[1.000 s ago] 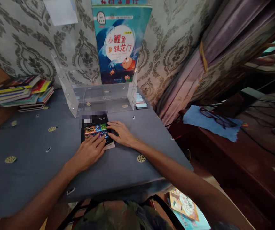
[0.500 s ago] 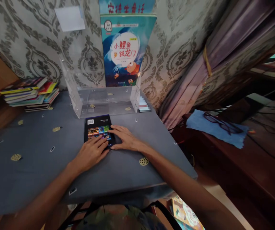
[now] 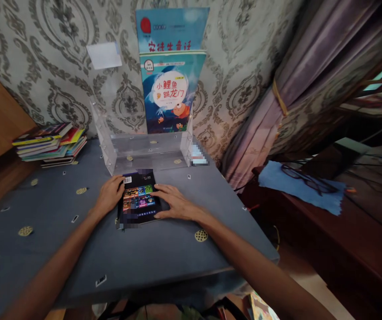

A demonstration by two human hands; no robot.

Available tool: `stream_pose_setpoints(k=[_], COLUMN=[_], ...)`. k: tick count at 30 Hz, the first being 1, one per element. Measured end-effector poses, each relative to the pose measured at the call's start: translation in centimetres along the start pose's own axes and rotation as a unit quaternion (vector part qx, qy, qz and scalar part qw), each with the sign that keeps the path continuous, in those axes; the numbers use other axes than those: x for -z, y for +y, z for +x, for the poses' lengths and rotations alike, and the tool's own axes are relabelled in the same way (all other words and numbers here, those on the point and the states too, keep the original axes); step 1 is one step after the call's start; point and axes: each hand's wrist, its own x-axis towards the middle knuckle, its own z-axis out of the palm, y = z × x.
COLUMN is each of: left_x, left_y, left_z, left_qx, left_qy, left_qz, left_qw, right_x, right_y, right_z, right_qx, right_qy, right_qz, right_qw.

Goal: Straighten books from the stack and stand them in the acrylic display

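A thin black book with bright pictures on its back cover lies flat on the grey-blue tablecloth, just in front of a clear acrylic display stand. My left hand grips the book's left edge near the barcode, fingers curled over it. My right hand rests on the book's right side with fingers stretched flat. Two blue children's books stand upright in the stand against the wall.
A stack of colourful books lies at the table's far left. To the right, beyond the table edge, are a gathered curtain and a dark wooden surface with a blue cloth and eyeglasses. More books lie on the floor below.
My left hand moved from the book's near cover to its left edge and took hold there. The right hand stayed flat on the right side. The view tilted upward.
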Motion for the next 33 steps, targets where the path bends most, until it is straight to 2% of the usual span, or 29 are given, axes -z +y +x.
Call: stream_pose_setpoints(k=[5,13,20,25,30,33], left_x=[-0.4,-0.5,-0.8,-0.6,-0.6,-0.7], left_y=[0.4,-1.8,-1.8,-1.3,-0.1,0.2], left_z=[-0.4,0.2,0.0,0.4,1.0,1.3], left_qx=[0.008,-0.013,-0.013,-0.024,-0.056,-0.066], left_qy=[0.003,0.0,0.007,-0.01,-0.039,-0.055], left_qz=[-0.001,-0.053,-0.046,-0.055,-0.083,-0.105], left_qw=[1.0,0.999,0.999,0.998,0.994,0.991], right_x=[0.1,0.0,0.2,0.3,-0.1,-0.6], right_y=[-0.3,-0.1,-0.9,-2.6,-4.9,-5.4], right_z=[0.0,0.0,0.1,0.1,0.0,0.0], right_qx=[0.001,0.007,0.008,0.047,0.111,0.141], right_qy=[0.001,0.004,0.009,0.035,0.043,0.052], right_qz=[-0.012,-0.011,-0.038,-0.059,-0.029,-0.011], right_qw=[1.0,1.0,0.999,0.997,0.992,0.989])
